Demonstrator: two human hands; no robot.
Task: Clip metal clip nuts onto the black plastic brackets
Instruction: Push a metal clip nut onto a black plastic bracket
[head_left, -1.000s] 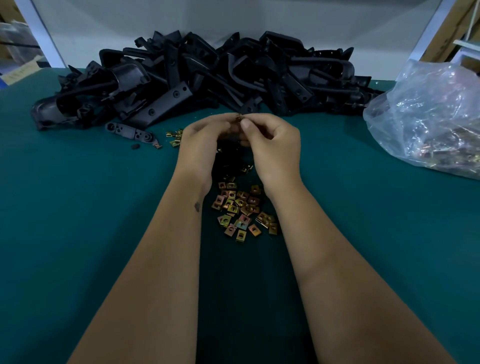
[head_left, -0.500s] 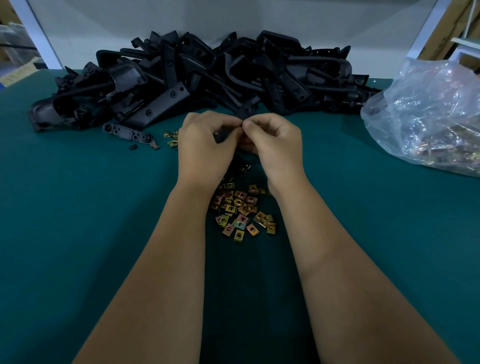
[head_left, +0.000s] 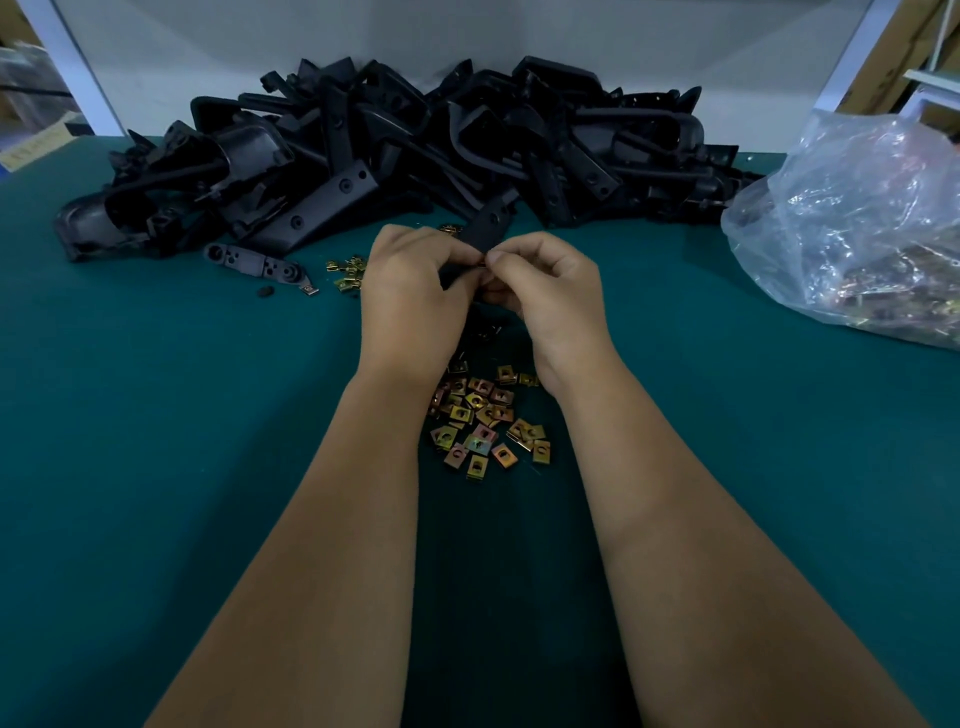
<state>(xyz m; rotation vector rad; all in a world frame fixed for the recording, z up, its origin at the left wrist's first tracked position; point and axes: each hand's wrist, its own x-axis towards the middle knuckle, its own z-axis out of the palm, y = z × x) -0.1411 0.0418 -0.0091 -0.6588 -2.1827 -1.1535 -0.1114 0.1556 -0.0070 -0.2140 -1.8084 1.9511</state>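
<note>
My left hand (head_left: 415, 291) grips a black plastic bracket (head_left: 485, 228) that sticks up and away between my hands. My right hand (head_left: 545, 291) pinches a small metal clip nut (head_left: 481, 263) against the bracket's edge, thumb and forefinger meeting my left thumb. The nut is almost hidden by the fingertips. A loose heap of brass-coloured clip nuts (head_left: 483, 421) lies on the green table (head_left: 156, 441) under my wrists.
A big pile of black brackets (head_left: 415, 156) fills the back of the table. One bracket (head_left: 254, 262) lies apart at the left, with a few clip nuts (head_left: 348, 273) beside it. A clear plastic bag (head_left: 862, 228) of parts sits at the right.
The hands have come down and nearer to me a little. The bracket now shows above my fingers, and the nut has gone from my raised fingertips to the bracket's edge.
</note>
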